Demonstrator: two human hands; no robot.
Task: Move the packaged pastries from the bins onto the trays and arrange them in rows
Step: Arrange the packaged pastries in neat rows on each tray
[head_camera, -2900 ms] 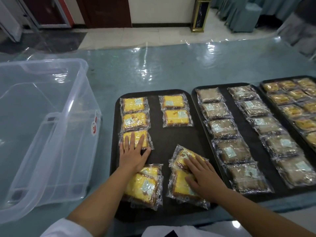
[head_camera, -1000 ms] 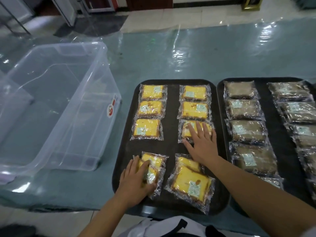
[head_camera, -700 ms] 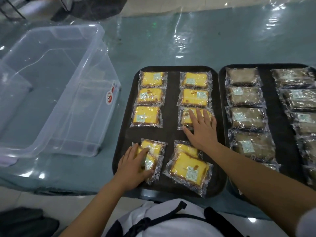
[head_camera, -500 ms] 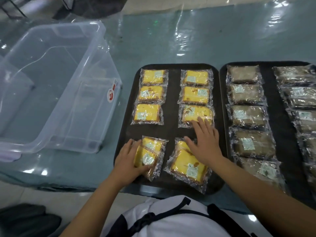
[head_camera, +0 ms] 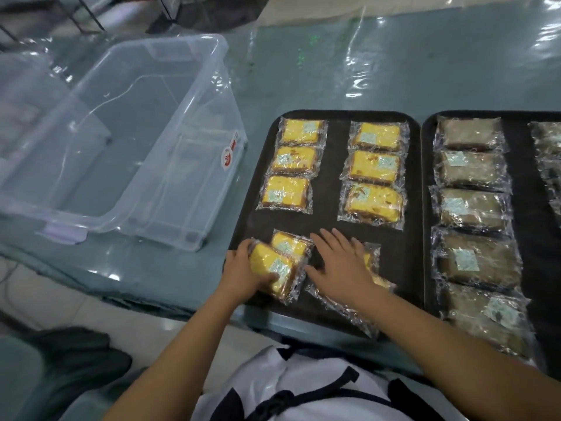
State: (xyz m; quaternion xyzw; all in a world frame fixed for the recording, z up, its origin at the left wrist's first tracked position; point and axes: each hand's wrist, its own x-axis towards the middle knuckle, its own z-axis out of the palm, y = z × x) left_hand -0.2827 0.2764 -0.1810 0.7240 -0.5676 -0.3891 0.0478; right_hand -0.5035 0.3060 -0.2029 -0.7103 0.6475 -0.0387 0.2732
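Now the left hand [head_camera: 243, 273] grips a yellow cake pack [head_camera: 274, 270] at 7 o'clock on the black tray [head_camera: 329, 221], and the right hand [head_camera: 341, 265] lies flat, fingers straight, on another pack [head_camera: 372, 262] at 5 o'clock

We see bright yellow cakes [head_camera: 375, 167] in clear crinkly wrappers, each with a pale blue-green label, some flecked with orange-brown bits and edged in brown crust. They sit on a black tray [head_camera: 329, 214]. Next to it, brown cakes [head_camera: 472, 170] in the same clear wrap with the same pale labels lie on another black tray [head_camera: 525, 189]. The tabletop [head_camera: 364, 71] is a muted teal under glossy clear film with white glints. We have a see-through bin [head_camera: 136, 132], faintly lilac at the rim, with a small red-and-white sticker [head_camera: 228, 154]. At the bottom, a white shirt [head_camera: 291, 387] with black straps.
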